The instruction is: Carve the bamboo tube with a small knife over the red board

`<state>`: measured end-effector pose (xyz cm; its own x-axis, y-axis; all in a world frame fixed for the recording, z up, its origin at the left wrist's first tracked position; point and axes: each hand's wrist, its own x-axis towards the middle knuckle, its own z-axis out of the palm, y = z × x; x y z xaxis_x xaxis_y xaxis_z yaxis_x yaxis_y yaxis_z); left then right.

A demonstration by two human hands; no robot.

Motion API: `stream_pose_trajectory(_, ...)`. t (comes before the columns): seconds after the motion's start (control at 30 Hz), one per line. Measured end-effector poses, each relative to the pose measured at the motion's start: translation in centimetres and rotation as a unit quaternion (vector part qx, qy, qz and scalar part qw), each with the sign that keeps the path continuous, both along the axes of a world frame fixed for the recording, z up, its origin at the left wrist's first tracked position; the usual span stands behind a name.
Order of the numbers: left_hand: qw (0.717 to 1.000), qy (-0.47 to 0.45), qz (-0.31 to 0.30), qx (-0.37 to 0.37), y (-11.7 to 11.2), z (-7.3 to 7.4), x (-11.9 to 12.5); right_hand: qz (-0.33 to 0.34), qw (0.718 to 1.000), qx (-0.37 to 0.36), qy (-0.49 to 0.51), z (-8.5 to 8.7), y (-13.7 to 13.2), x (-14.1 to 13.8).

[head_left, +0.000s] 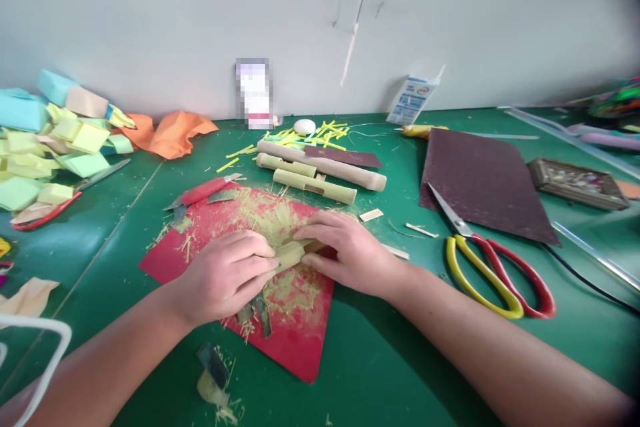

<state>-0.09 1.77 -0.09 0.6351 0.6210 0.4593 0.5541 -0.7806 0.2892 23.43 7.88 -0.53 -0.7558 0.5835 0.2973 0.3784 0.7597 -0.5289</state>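
Just short of the fingers, toward the person, the near corner of a red mat (300,347) lies on the green counter (380,360), dusted with pale shavings. Over its middle the left hand (225,277) and the right hand (353,250) meet, and both have their fingers closed on a short bamboo piece (293,252). It sits directly between the two sets of fingertips, its long axis running left to right from one hand to the other. The left fingers pinch one end and the right fingers cover the other, so neither hand is nearer. Whether it rests on the mat I cannot tell. Right of the right fingers lie scissors (495,273) and a dark sandpaper sheet (480,180). Beyond the fingers lie a red-handled knife (205,190) and bamboo tubes (315,185).
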Motion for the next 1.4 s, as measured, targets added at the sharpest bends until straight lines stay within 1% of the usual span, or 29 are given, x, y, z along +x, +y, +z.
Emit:
stream_pose_trajectory(0.1, 1.0, -0.011, 0.01, 0.002, 0.4, -0.3, 0.7, -0.002, 1.0, 0.0, -0.002, 0.1, 0.0, -0.1)
stream_pose_trajectory(0.23, 1.0, -0.022, -0.003, 0.006, 0.8, -0.6, 1.5, -0.003, 1.0, -0.003, -0.01, 0.1, -0.1, -0.1)
stream_pose_trajectory(0.4, 1.0, -0.003, 0.008, 0.003, 0.5, -0.3, 1.1, -0.002, 1.0, 0.005, -0.008, 0.0, -0.1, 0.1)
stream_pose_trajectory(0.5, 1.0, 0.009, 0.002, -0.006, 0.4, -0.1, 0.9, -0.001, 1.0, 0.006, -0.009, -0.1, -0.1, 0.1)
stream_pose_trajectory(0.73, 1.0, -0.006, -0.002, -0.004, 0.3, -0.3, 0.9, -0.005, 1.0, -0.002, -0.013, 0.1, -0.2, 0.1)
stream_pose_trajectory(0.9, 1.0, -0.009, -0.001, -0.003, 0.3, 0.0, 0.9, -0.007, 1.0, -0.002, -0.011, 0.0, -0.2, 0.1)
stream_pose_trajectory(1.07, 1.0, -0.014, -0.017, 0.004, 0.3, -0.1, 0.9, -0.006, 1.0, -0.002, -0.015, 0.1, -0.2, 0.1)
stream_pose_trajectory(1.23, 1.0, -0.016, 0.006, 0.014, 0.5, -0.5, 1.3, -0.006, 1.0, -0.004, -0.015, 0.2, -0.1, 0.0)
stream_pose_trajectory(1.4, 1.0, -0.004, 0.003, 0.012, 0.3, -0.1, 1.2, -0.005, 1.0, 0.0, -0.009, 0.1, -0.1, 0.1)
